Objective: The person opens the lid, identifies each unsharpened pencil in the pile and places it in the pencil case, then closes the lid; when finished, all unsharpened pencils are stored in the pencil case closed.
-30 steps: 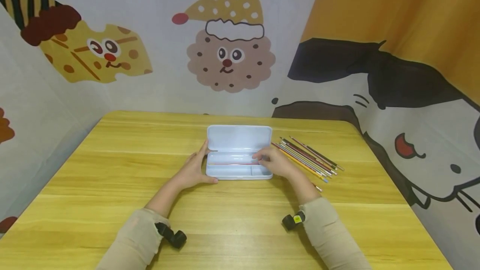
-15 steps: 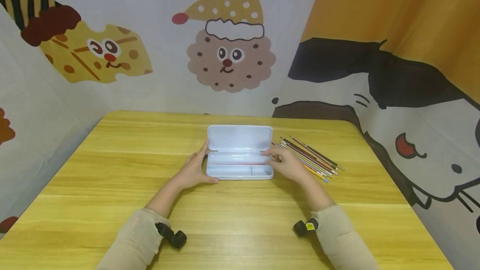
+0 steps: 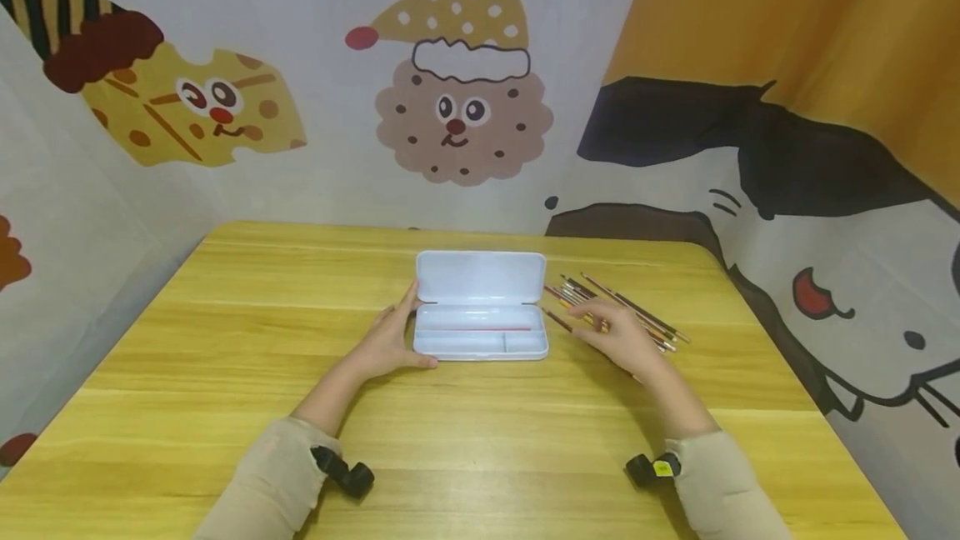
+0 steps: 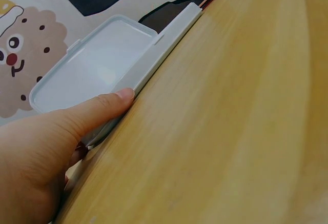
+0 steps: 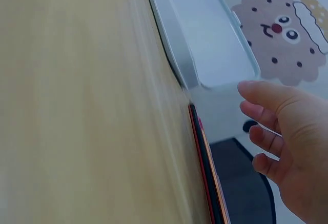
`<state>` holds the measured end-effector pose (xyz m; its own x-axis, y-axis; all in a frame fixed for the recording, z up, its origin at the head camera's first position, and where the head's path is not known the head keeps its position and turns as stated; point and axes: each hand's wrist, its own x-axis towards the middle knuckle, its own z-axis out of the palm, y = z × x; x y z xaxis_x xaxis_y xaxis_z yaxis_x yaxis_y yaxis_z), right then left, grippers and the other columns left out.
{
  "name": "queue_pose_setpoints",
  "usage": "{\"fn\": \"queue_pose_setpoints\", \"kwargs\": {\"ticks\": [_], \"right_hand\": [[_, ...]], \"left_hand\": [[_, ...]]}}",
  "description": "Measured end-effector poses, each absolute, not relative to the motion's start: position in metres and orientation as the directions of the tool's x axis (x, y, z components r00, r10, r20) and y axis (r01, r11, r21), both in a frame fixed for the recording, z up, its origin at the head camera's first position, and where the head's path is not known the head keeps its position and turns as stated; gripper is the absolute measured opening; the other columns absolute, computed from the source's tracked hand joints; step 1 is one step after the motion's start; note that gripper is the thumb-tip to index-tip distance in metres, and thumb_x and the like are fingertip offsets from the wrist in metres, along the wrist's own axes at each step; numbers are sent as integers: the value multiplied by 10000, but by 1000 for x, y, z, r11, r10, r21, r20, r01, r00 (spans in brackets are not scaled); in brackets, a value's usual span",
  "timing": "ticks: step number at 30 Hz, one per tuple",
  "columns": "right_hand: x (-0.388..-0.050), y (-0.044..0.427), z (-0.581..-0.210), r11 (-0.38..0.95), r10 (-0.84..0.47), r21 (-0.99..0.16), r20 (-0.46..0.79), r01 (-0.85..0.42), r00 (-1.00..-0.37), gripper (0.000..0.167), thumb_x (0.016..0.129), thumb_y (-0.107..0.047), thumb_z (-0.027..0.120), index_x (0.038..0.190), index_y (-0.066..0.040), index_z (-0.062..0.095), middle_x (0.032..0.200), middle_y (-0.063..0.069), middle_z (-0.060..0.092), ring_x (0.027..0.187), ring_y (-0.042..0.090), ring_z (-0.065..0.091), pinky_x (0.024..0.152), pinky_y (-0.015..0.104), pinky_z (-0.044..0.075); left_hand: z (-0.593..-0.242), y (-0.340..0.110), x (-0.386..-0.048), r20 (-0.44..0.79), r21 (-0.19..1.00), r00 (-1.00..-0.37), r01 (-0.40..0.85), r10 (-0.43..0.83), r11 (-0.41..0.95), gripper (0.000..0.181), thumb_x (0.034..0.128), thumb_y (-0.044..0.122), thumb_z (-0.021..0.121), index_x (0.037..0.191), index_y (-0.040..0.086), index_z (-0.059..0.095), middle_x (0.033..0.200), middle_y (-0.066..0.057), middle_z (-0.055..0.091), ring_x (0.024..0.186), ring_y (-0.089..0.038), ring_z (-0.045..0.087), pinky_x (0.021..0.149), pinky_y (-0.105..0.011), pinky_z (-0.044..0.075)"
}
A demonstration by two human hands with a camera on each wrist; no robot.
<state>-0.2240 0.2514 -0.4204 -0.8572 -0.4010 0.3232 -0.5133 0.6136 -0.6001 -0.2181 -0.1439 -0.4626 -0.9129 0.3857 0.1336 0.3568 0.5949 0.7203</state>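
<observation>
A white pencil case [image 3: 459, 347] stands on the table with its lid raised, and a thin red pencil [image 3: 491, 329] lies in its long rear compartment. My left hand [image 3: 386, 342] grips the case's left end, thumb along the front wall and fingers round the back; in the left wrist view the thumb [image 4: 105, 110] presses the front side. My right hand [image 3: 618, 336] is above the loose pencils [image 3: 637, 304] right of the case, fingers loosely bent. In the right wrist view nothing shows between the fingers of the right hand [image 5: 287, 131], and the pencils [image 5: 207, 167] lie below it.
The wooden table [image 3: 465, 448] reaches back to a wall cloth [image 3: 330, 198] printed with cartoon figures. One dark pencil [image 3: 557, 321] lies apart from the pile, close to the case's right end. Both forearms carry small black cameras.
My right hand has moved right, from inside the case to above the loose pencils, leaving the red pencil in the rear compartment. The left hand and case have stayed in place.
</observation>
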Motion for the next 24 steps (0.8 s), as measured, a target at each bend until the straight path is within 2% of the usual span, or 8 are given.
{"fn": "queue_pose_setpoints", "kwargs": {"ticks": [10, 19, 24], "right_hand": [[-215, 290, -432, 675, -357, -576, 292, -461, -887, 284, 850, -39, 713, 1131, -69, 687, 1021, 64, 643, 662, 144, 491, 439, 250, 415], [-216, 312, -446, 724, -332, -551, 249, -415, -910, 290, 841, -32, 722, 1122, -98, 693, 1057, 49, 650, 704, 150, 512, 571, 269, 465], [-215, 318, -447, 755, -297, -549, 201, -358, -934, 275, 841, -1, 706, 1099, -97, 697, 961, 25, 660, 705, 155, 510, 576, 275, 455]], "left_hand": [[-465, -145, -217, 159, 714, -908, 377, 388, 589, 1379, 626, 424, 879, 1526, 121, -120, 1462, -129, 400, 1372, -301, 299, 1137, -517, 36], [-464, -147, -216, 161, 718, -910, 374, 382, 587, 1372, 629, 435, 876, 1528, 144, -118, 1445, -116, 419, 1366, -296, 312, 1139, -510, 38], [-464, -146, -218, 149, 706, -910, 372, 387, 603, 1368, 639, 450, 866, 1525, 157, -134, 1453, -112, 407, 1365, -289, 313, 1143, -498, 40]]}}
